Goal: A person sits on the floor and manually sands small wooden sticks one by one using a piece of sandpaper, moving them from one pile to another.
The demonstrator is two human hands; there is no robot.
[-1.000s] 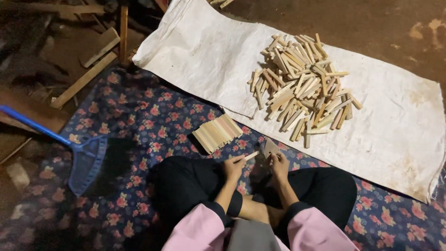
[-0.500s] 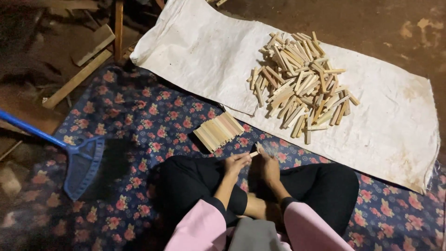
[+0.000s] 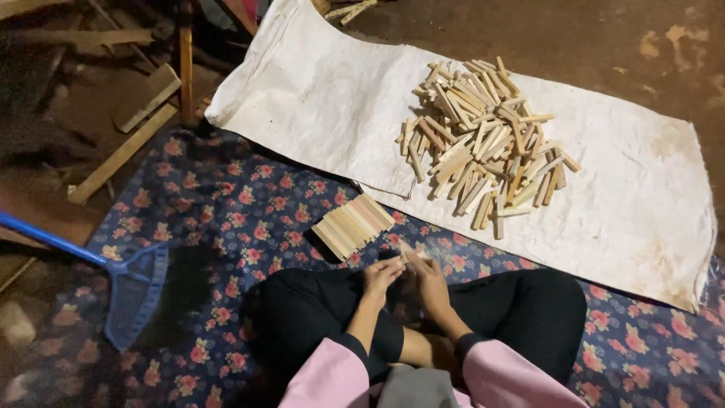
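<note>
I sit cross-legged in black trousers and pink sleeves on a dark floral mat (image 3: 226, 219). My left hand (image 3: 380, 275) and my right hand (image 3: 429, 278) are close together above my lap, both gripping one small wooden stick (image 3: 408, 255) whose pale end shows between the fingers. Just beyond my left hand lies a neat row of wooden sticks (image 3: 353, 226) set side by side on the mat. Farther off, a loose pile of wooden sticks (image 3: 483, 140) rests on a white sack cloth (image 3: 325, 98).
A blue broom (image 3: 132, 291) with a long blue handle lies on the mat at the left. Wooden planks and scraps (image 3: 124, 147) lie on the dirt floor at the upper left. Bare brown ground extends past the cloth at the upper right.
My hands stay together over my lap on the small stick, which has turned lower between the fingers. The view has shifted slightly; the pile and the row have not moved.
</note>
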